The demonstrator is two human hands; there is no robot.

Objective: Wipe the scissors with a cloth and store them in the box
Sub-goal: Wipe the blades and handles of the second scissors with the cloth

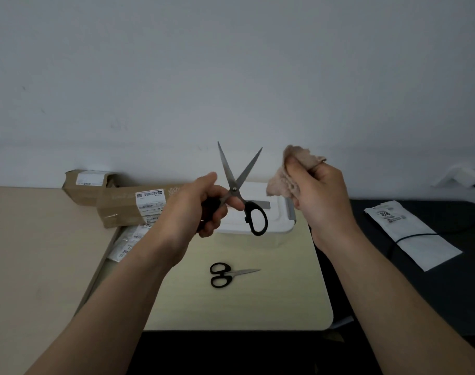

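My left hand (204,204) grips one black handle of the large scissors (237,185), held up above the table with the blades spread apart and pointing upward. The other handle loop hangs free at the lower right. My right hand (323,196) clutches a crumpled beige cloth (282,180) just right of the blades, not touching them. A white lidded box (274,220) with grey latches stands on the small table behind the scissors, its lid on. A smaller pair of black-handled scissors (227,274) lies closed on the table in front.
Brown cardboard parcels (128,204) with labels and white packets (128,239) lie to the left of the box. On the dark surface to the right lies a white mailer bag (409,234) with a black cable across it. The wall stands close behind.
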